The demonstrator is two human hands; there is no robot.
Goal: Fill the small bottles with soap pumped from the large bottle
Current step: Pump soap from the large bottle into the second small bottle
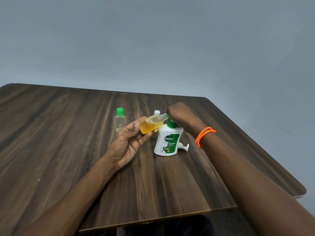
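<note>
One small bottle [150,124], about half full of amber soap, is gripped by the left hand [129,142] and lies tilted, neck aimed right at the pump spout [166,115] of the large bottle [167,142]. Right hand [179,113] is pressed on the pump; its fingers are hidden.

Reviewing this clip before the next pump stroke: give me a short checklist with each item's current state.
1. Small bottle held by left hand: ok, gripped and tilted on its side.
2. Its open neck meets the pump nozzle: ok, it looks lined up.
3. Right hand on the pump head: ok.
4. Large bottle upright on the table: ok.
5. Room left in the small bottle: ok, roughly half full of orange soap.
6. Green-capped bottle ready for filling: not ok, cap on.
</note>
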